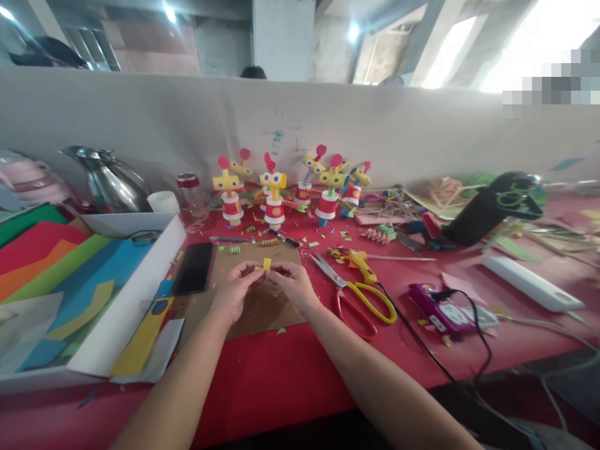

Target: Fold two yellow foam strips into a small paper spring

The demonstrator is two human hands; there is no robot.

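Between the fingertips of both hands is a small piece of yellow paper (267, 264), held just above a brown cardboard sheet (262, 315). My left hand (237, 289) pinches it from one side, and my right hand (293, 282) from the other. To the right of my right hand lie scissors (349, 287) with one red and one yellow handle, blades apart. A yellow glue gun (363, 265) rests just beyond them. On the left, a black phone (194, 267) lies at the cardboard's edge. Short coiled paper springs (270, 242) sit past my fingertips.
Several paper-cup robot figures (274, 209) stand along the partition. A white box (126, 294) of coloured paper is at left, near a metal jug (110, 181). At right are a purple power strip (440, 309), cables, a white bar (532, 284) and a black bottle (487, 209).
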